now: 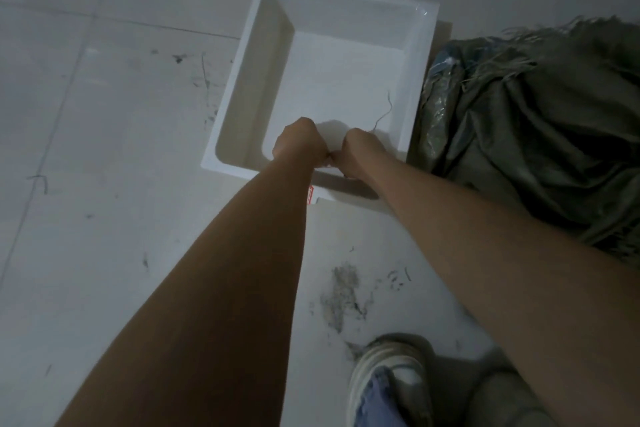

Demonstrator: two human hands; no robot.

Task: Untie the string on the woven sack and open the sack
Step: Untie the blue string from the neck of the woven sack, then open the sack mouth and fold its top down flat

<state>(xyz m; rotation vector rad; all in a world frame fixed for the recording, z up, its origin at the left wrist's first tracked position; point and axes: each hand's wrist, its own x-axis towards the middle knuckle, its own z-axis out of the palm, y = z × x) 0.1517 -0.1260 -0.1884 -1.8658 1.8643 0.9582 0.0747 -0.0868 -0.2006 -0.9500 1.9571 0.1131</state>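
Note:
A grey-green woven sack (540,135) lies crumpled on the floor at the right, its frayed mouth toward the top and a clear plastic liner (440,97) showing at its left side. Both my hands are out in front, over the near edge of a white tray. My left hand (299,144) and my right hand (360,156) are closed and pressed together. A thin grey string (382,114) rises from my right hand and curls over the tray floor. What my left fingers pinch is hidden.
The white rectangular tray (242,87) sits on the pale tiled floor, touching the sack's left side. Grey fibre scraps (343,291) litter the tiles near my shoe (388,374). A small red-and-white label (310,194) shows at the tray's near edge.

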